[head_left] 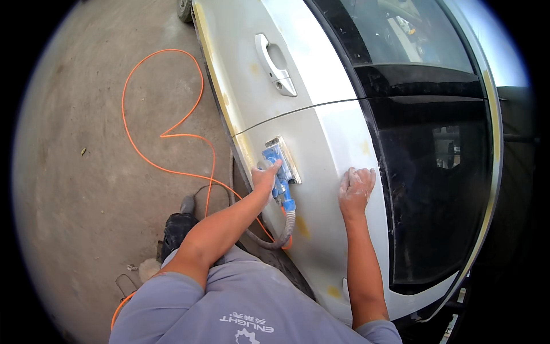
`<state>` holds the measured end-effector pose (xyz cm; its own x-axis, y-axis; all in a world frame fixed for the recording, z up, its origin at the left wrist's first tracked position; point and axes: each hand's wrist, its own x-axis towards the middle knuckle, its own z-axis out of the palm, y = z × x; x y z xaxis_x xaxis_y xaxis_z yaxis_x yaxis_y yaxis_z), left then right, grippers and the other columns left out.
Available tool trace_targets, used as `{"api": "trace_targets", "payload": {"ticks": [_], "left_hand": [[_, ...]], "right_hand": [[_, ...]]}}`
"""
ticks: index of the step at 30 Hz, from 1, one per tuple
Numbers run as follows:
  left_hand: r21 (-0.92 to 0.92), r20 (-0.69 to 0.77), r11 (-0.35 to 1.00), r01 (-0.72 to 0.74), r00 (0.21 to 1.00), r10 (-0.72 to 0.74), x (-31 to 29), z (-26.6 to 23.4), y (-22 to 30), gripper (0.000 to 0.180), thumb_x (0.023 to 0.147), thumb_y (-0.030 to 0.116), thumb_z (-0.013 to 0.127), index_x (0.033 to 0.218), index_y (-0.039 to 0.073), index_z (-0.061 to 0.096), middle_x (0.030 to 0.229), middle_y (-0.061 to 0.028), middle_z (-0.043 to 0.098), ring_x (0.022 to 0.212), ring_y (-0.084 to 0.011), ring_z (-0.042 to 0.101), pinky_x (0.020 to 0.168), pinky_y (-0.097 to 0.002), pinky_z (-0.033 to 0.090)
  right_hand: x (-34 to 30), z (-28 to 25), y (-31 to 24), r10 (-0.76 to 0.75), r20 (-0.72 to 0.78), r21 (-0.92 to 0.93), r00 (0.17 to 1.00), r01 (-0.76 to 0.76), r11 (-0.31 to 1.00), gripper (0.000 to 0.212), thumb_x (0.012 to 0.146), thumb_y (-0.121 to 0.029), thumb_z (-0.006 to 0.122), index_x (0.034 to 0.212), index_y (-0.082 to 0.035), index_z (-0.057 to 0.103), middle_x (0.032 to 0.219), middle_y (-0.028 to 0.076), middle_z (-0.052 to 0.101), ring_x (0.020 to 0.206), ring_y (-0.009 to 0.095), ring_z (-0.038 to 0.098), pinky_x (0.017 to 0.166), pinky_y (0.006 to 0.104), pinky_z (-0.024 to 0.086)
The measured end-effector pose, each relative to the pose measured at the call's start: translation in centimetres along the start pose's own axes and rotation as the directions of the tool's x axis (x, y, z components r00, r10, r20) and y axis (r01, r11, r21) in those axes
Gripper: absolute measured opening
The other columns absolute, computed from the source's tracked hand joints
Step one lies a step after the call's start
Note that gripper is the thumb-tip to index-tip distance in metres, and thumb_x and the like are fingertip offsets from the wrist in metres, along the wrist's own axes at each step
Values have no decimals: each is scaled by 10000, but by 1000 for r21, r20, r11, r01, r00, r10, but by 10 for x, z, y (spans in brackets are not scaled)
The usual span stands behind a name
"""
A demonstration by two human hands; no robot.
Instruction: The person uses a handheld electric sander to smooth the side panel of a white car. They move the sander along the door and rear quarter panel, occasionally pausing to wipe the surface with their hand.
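My left hand (pixel 267 179) is wrapped around a blue power sander (pixel 281 184), whose rectangular pad lies against the silver car door (pixel 312 189). A grey ribbed hose (pixel 288 226) runs from the sander's near end and bends down over the door's lower edge. To the right, my right hand (pixel 356 188) rests on the pale strip of bodywork just below the dark side window (pixel 435 183). Its fingers are curled and whitened with dust, and no object shows in them; the palm is hidden. Yellowish patches (pixel 302 227) mark the door around the sander.
An orange air line (pixel 123 109) loops over the concrete floor (pixel 74 172) at left and passes beneath my left arm. Ahead, a door handle (pixel 274 66) sticks out from the other door, past the panel gap. A wheel (pixel 184 10) shows at the top.
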<state>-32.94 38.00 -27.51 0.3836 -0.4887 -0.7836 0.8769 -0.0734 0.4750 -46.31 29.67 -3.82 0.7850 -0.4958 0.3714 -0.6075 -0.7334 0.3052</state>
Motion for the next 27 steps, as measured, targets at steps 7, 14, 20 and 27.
{"api": "trace_targets", "payload": {"ticks": [7,14,20,27], "left_hand": [[184,-25,968,-172,984,179,-49,12,-8,858,805,347,936,1335,-100,431,1289,-238,593,1101,-277,672,927,-409,581],[32,35,999,-34,999,33,3,-11,-10,703,866,319,907,1289,-16,457,1168,-155,613,1007,-229,659,839,-407,589],[8,69,996,-90,994,89,-10,-4,-28,625,886,277,891,1278,8,485,1156,-133,635,988,-227,664,817,-392,590],[-43,112,997,-66,991,70,-6,-14,-34,684,859,305,908,1286,-2,472,1192,-142,604,1093,-236,622,914,-401,550]], "right_hand": [[-18,-66,103,-197,50,16,979,196,980,119,831,-1,725,841,1,606,815,150,509,809,371,564,757,533,474],[-15,-67,112,-422,134,307,897,367,878,186,714,-12,754,835,-22,613,803,112,461,831,339,590,1083,609,470],[-6,-83,130,-529,328,414,782,385,825,206,669,-42,765,801,-63,608,803,75,455,863,303,616,1229,669,309],[-13,-75,129,-552,261,392,792,435,810,197,651,-64,757,759,-91,594,820,72,492,880,275,628,1246,667,288]]}}
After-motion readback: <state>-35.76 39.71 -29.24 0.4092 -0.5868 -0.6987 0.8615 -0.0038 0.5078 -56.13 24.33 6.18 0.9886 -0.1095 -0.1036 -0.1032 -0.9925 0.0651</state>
